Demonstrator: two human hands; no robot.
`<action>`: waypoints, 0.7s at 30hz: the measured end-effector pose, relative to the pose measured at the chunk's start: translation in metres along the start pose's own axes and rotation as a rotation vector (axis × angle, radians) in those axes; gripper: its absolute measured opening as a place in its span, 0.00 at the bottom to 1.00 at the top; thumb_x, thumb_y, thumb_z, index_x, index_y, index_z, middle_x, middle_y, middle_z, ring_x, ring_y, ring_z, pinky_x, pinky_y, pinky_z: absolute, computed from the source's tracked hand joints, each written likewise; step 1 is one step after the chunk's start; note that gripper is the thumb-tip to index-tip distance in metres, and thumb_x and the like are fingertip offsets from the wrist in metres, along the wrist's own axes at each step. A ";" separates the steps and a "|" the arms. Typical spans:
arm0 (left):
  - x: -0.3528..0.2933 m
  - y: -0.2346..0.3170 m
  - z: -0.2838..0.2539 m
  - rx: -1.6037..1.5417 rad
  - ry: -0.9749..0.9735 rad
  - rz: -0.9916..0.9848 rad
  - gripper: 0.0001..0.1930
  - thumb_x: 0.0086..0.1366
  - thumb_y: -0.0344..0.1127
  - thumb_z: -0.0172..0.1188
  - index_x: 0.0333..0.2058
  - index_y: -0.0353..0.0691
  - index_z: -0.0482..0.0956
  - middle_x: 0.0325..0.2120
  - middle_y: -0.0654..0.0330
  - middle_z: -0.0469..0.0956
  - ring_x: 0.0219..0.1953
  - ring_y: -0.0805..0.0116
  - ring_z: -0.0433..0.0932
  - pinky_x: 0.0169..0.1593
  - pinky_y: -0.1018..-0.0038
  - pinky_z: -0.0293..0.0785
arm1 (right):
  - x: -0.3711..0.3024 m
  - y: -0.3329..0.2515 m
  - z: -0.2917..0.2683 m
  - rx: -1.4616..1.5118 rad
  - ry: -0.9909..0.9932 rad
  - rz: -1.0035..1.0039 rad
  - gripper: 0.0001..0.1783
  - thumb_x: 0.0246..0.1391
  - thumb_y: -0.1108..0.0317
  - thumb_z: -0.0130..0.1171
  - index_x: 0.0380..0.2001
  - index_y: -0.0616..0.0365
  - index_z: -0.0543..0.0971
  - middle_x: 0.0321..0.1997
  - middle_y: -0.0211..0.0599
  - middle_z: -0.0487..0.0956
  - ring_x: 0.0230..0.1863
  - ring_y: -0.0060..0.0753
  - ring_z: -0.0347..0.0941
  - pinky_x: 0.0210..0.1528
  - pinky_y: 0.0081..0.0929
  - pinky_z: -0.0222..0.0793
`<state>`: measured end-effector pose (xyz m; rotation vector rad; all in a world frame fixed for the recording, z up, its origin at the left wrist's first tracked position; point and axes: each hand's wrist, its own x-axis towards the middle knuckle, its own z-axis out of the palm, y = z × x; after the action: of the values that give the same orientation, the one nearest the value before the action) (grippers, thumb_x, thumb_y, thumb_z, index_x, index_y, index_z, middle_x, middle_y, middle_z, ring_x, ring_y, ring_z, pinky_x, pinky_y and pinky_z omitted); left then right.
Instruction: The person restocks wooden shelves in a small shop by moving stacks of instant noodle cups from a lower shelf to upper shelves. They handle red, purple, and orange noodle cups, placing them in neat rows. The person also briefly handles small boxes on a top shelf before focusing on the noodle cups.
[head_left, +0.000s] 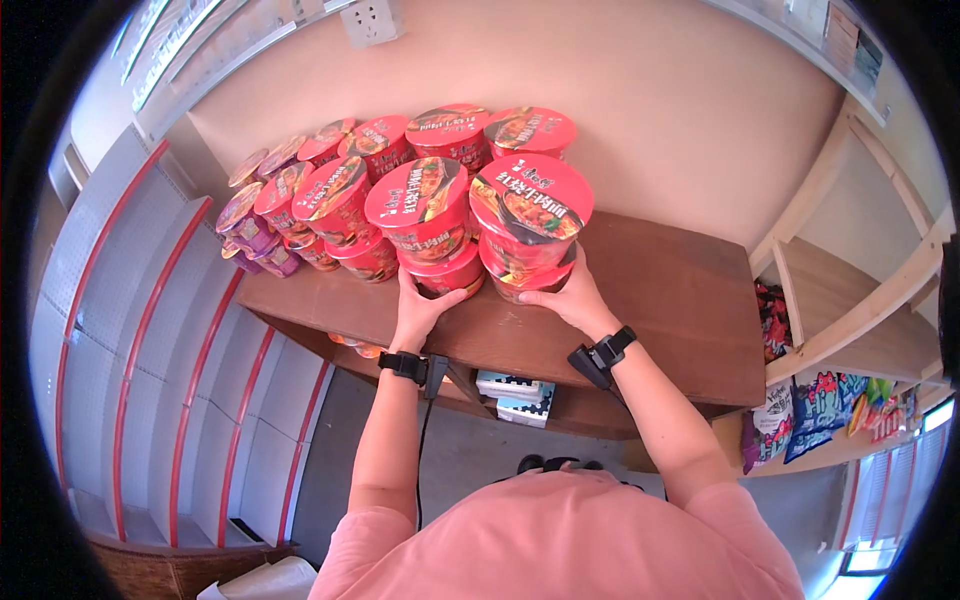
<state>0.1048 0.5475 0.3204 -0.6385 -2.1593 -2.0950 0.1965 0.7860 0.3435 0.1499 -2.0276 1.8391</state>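
Two front stacks of red instant noodle tubs stand side by side on the brown wooden counter (665, 300). My left hand (424, 312) is closed on the lower tub (447, 276) of the left stack, thumb across its front and fingers along its left side. Another red tub (418, 200) rests on top of it. Round the lower tub (510, 284) of the right stack my right hand (570, 298) is closed, thumb in front and fingers at its right side. Its upper tub (532, 200) sits above, lid up. Some fingertips are hidden behind the tubs.
More red noodle tubs (380, 140) line the wall, with purple tubs (243, 217) at the left end. Grey shelving with red edges (190, 370) stands left. A wooden rack (850, 270) and snack bags (825, 410) are right. Boxes (522, 400) sit under the counter.
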 end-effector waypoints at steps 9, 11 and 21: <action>0.002 -0.018 -0.007 0.114 0.030 0.031 0.57 0.34 0.36 0.78 0.61 0.36 0.50 0.58 0.52 0.61 0.60 0.61 0.61 0.62 0.65 0.57 | -0.005 -0.006 -0.009 -0.009 0.187 0.054 0.39 0.48 0.53 0.64 0.55 0.67 0.60 0.54 0.48 0.69 0.56 0.39 0.65 0.57 0.33 0.60; 0.003 -0.013 -0.001 0.097 0.023 0.023 0.56 0.33 0.36 0.79 0.60 0.35 0.52 0.56 0.51 0.62 0.59 0.61 0.62 0.61 0.65 0.59 | -0.003 0.004 -0.023 -0.086 0.302 0.159 0.34 0.54 0.48 0.56 0.50 0.68 0.65 0.48 0.50 0.73 0.50 0.41 0.69 0.52 0.32 0.63; 0.016 -0.027 0.005 0.102 0.029 -0.043 0.52 0.36 0.30 0.77 0.58 0.37 0.53 0.55 0.56 0.65 0.56 0.63 0.66 0.60 0.66 0.62 | 0.006 -0.009 -0.017 -0.152 0.254 0.319 0.23 0.58 0.56 0.48 0.17 0.63 0.73 0.11 0.35 0.71 0.13 0.28 0.67 0.20 0.27 0.63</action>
<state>0.0823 0.5567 0.2996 -0.5532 -2.2655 -1.9859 0.1978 0.8029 0.3548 -0.4514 -2.0871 1.7620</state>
